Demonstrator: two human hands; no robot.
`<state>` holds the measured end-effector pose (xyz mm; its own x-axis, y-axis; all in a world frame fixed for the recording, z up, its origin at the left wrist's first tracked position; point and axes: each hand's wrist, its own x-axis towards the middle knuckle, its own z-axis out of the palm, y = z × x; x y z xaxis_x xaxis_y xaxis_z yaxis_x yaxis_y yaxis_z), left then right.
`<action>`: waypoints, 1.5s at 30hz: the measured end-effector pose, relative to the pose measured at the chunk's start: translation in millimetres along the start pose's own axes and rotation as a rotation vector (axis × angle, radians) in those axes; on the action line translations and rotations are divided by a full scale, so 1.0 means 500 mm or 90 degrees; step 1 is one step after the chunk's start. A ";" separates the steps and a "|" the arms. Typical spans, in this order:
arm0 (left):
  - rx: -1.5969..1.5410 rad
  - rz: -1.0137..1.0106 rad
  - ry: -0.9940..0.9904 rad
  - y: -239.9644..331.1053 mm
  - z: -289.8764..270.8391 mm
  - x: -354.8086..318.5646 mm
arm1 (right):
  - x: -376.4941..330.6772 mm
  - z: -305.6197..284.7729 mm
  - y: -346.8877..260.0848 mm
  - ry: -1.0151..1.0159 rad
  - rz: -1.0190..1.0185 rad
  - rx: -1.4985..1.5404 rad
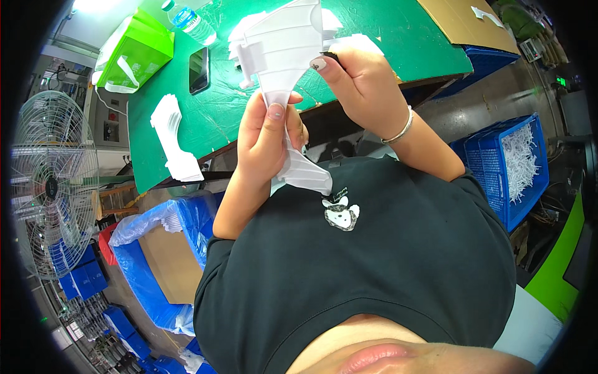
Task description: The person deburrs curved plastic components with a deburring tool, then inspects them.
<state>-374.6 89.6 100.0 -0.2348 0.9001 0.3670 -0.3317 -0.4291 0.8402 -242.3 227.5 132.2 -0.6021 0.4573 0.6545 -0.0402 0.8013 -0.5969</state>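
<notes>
The left hand (268, 134) is closed round the narrow waist of the white part (293, 43); the wide end rises beyond it, the flared end hangs below, near the shirt (374, 230). A hard squeeze there could bend the thin waist. The right hand (364, 87) is curled, thumb and forefinger drawn together at the wide end's right edge; whether it grips that edge or a small dark tool cannot be told. If those fingers slip, they could scratch the edge or jab toward the left hand. Left of the left hand, a stack (171, 134) reaches the edge of the desk (386, 22); a stray elbow could tip it off. Farther out, ahead and left, a careless sweep might strike the phone (199, 70) or, beyond it, the bottle (194, 28).
</notes>
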 end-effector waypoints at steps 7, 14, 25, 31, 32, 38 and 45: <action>0.010 -0.017 -0.006 0.012 0.009 0.003 | -0.011 0.013 -0.021 -0.016 -0.005 0.106; 0.330 0.131 0.097 0.030 -0.046 0.016 | 0.011 -0.055 -0.001 0.073 0.036 0.025; 0.706 0.235 0.043 0.042 -0.049 0.000 | 0.007 -0.072 -0.004 -0.019 -0.021 0.014; 0.766 0.330 -0.020 0.056 -0.055 0.007 | 0.008 -0.075 -0.001 -0.053 -0.017 -0.011; 0.765 0.330 -0.020 0.058 -0.057 0.007 | 0.008 -0.077 -0.003 -0.053 -0.017 -0.011; 0.828 0.377 -0.039 0.067 -0.062 0.005 | 0.013 -0.100 -0.019 -0.154 -0.010 -0.012; 0.778 0.220 -0.046 0.092 -0.050 0.004 | 0.000 -0.106 0.016 -0.258 0.029 0.016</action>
<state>-413.1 70.0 129.3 -0.0782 0.7745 0.6278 0.8008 -0.3263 0.5022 -200.1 254.3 152.0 -0.8687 0.2997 0.3943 -0.0224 0.7715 -0.6358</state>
